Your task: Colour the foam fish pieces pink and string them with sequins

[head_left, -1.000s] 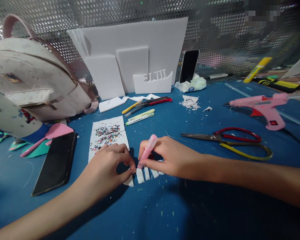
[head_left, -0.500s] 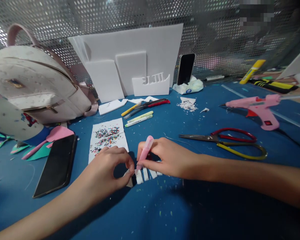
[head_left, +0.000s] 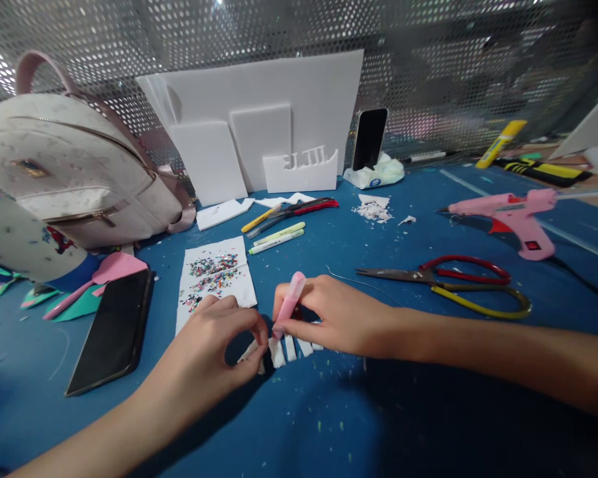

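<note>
My right hand is closed round a pink pen-shaped tube, tilted with its lower end down at a white foam cut-out. That cut-out lies on the blue table and has several upright strips, partly covered by both hands. At its left part, my left hand has thumb and forefinger pinched together on it; the exact contact is hidden. Just behind my left hand lies a white paper sheet scattered with colourful glitter bits.
A black phone lies at left, near a pale backpack. Red-and-yellow-handled scissors and a pink glue gun are on the right. Behind are markers, white scraps and standing white foam boards.
My left hand has shifted slightly, showing more of the cut-out inside its finger loop. My right hand and the pink tube stay nearly in place.
</note>
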`<state>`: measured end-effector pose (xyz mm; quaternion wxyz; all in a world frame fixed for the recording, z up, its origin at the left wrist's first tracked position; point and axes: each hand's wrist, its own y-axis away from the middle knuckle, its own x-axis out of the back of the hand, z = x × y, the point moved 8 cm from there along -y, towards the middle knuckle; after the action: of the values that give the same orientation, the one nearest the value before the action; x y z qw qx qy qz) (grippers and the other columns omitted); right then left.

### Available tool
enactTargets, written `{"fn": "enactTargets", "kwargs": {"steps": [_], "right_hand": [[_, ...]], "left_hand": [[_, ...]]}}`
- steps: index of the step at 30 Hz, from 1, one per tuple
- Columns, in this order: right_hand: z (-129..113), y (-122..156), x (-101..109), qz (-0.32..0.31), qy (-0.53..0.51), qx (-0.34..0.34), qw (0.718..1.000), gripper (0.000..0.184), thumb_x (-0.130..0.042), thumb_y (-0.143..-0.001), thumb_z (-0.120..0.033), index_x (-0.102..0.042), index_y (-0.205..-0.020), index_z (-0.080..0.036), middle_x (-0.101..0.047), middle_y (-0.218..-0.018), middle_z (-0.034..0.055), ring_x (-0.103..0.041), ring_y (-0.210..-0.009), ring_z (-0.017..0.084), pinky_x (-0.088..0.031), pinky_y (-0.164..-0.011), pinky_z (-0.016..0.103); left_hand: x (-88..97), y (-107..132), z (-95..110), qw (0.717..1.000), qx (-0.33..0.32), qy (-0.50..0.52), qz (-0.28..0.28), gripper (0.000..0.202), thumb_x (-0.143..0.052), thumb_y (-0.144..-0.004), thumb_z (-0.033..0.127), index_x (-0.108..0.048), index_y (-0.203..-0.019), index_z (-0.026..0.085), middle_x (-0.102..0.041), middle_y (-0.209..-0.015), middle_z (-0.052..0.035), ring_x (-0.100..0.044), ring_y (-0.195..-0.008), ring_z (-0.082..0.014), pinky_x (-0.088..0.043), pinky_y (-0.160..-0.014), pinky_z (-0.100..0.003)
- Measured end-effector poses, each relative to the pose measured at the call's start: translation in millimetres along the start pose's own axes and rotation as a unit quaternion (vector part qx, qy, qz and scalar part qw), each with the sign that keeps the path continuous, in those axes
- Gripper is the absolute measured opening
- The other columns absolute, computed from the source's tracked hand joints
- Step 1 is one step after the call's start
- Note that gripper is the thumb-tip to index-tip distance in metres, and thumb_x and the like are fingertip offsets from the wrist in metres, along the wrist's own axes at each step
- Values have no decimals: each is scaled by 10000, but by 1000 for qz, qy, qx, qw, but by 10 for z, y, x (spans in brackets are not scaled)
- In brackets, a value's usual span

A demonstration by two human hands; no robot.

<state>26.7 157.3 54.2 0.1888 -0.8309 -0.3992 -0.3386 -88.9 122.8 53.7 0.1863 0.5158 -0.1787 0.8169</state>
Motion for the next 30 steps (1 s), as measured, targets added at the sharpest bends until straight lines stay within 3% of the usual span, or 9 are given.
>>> {"fn": "enactTargets", "kwargs": {"steps": [7, 15, 23, 30], "right_hand": [[-9, 0, -3, -5, -5, 3, 1000, 163, -600, -967, -243, -716, -903, -149, -739, -906, 47, -638, -808, 166, -422, -731, 291], [-8, -5, 2, -5, 4, 4, 1000, 200, -605, -971, -279, -730, -907, -137, -735, -917, 64, -641, -813, 170, -428, -731, 279], [1, -3, -4, -9, -1, 7, 1000, 222, -592, -979, -290, -738, -931, -131, -746, -934, 74, -647, -834, 178, -430, -744, 281], [3, 3, -3, -11, 3, 3, 1000, 231, -585, -985, -319, -734, -939, -148, -749, -925, 59, -649, -832, 178, -421, -726, 285]], "left_hand": [[11, 7, 2, 999, -11, 23, 20, 153, -588, -830, 126, -675, -807, 249, -582, -695, 30, -491, -679, -168, -358, -683, -293], [15, 71, 33, 999, -20, 31, 9, 161, -565, -885, 126, -651, -853, 259, -662, -770, 42, -537, -734, -173, -359, -729, -309], [40, 188, 164, 996, -76, 15, 51, 151, -532, -954, 138, -614, -898, 252, -671, -780, 44, -541, -719, -170, -347, -711, -317], [-3, 242, 132, 993, -85, -5, 79, 108, -573, -969, 146, -606, -930, 241, -622, -779, 22, -546, -719, -161, -355, -719, -321]]}}
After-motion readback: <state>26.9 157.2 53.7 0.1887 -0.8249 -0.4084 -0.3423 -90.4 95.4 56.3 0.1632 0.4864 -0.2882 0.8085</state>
